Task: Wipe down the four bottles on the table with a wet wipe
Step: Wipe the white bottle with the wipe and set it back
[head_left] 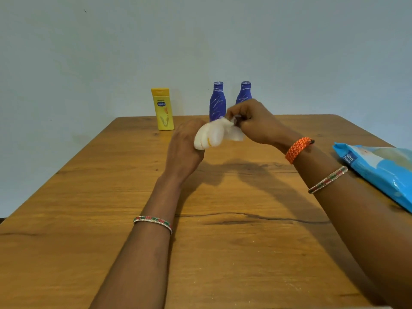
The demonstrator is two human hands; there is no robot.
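Above the middle of the wooden table (111,219), the left hand (181,150) grips a white bottle (208,136), fingers curled round its lower part so that it is lifted clear of the tabletop and tilted, its top leaning up and to the right. A small yellow mark shows on its side. The right hand (254,121) pinches a white wet wipe (233,130) against the top end of that bottle; the wipe is crumpled, and a loose fold hangs just below the fingers. The 2 hands are close together, almost touching across the bottle, and both are a little blurred.

At the far edge of the table stand 3 more bottles, all upright. A yellow bottle (162,109) with a blue label is on the left, well apart from the others. To its right, 2 blue bottles with thin white streaks stand side by side: the left blue bottle (217,101) is in plain view, while the right blue bottle (244,92) is partly hidden behind the right hand (only its neck and shoulder show).

On the right edge of the table lies a blue wipes pack (383,172), flat, just beside the right forearm. The right wrist wears an orange band (298,149) and a beaded bangle; the left forearm wears a matching bangle. A plain pale wall (200,41) rises behind the table.
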